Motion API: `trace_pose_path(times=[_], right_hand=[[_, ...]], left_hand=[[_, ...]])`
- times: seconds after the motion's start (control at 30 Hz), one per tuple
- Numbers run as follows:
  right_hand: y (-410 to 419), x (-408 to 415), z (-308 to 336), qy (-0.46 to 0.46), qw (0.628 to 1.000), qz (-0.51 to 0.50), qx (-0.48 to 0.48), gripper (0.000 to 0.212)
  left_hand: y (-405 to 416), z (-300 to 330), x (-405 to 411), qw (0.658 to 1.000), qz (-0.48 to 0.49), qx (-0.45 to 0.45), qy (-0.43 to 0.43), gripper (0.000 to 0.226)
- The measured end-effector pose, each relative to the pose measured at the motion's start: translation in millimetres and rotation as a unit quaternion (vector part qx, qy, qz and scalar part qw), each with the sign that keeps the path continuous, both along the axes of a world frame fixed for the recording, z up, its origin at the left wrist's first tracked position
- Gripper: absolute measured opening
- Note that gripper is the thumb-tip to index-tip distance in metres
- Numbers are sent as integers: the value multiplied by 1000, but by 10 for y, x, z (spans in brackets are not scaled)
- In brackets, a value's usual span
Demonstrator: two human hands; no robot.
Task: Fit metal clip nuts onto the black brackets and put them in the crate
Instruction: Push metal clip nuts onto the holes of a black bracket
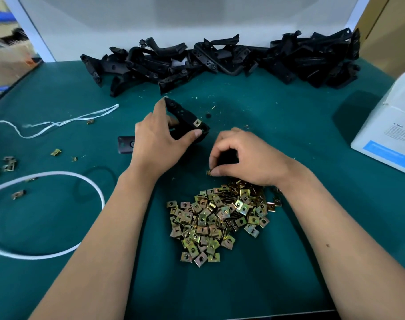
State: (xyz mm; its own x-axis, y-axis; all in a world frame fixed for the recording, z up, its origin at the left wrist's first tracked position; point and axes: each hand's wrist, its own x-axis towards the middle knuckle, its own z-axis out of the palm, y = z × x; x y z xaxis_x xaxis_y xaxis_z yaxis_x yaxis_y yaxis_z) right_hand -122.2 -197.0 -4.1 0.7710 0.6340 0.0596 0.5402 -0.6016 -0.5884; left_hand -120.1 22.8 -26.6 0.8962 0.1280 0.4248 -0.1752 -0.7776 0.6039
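Head view: left hand [157,144] clamped on a black bracket [187,122] wearing one clip nut [197,122]. Right hand [247,158] pinches a loose clip nut [209,173] above the pile [220,218]. White box [386,135] print is unreadable.

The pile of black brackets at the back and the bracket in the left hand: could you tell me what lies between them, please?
In the head view, only bare green mat with pale specks separates the bracket pile from the held bracket in the left hand.

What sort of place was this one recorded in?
Probably a small-parts assembly bench in a workshop or factory: a green mat carries a heap of clip nuts, black brackets are piled along the back, and cardboard boxes stand alongside.
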Motion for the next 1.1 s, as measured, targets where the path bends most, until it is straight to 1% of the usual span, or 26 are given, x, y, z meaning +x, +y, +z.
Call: trace_pose_path(times=[0.03,0.1,0.17,0.2,0.23,0.3,0.4,0.5,0.7,0.87,1.1], right_hand=[[4,0,-6,4,1000,-3,24,10],[7,10,-13,10,991,-34,129,8],[-9,31,-17,8,961,-97,259,8],[-22,48,-18,15,940,-128,315,9],[-36,61,-20,30,921,-154,358,10],[-54,86,-34,63,889,-190,411,13],[-12,82,-76,96,873,-205,432,16],[50,71,-119,92,877,-211,421,15],[39,80,-117,87,869,-217,437,16],[46,75,-109,113,859,-209,453,14],[47,74,-88,122,864,-205,443,14]], left_hand=[[0,5,-3,1000,0,-5,4,75],[-1,12,0,1000,-11,-26,10,68],[-11,14,-11,999,-28,-32,12,64],[-24,24,-18,999,-35,-24,11,67],[-46,35,-29,999,-40,-9,9,72],[-101,63,-50,998,-57,28,1,80],[-211,91,-89,991,-106,78,-7,81],[-299,103,-111,986,-126,104,-23,82],[-317,125,-132,984,-147,99,-26,85],[-304,127,-126,982,-159,98,-30,86],[-283,107,-106,980,-174,90,-39,88]])
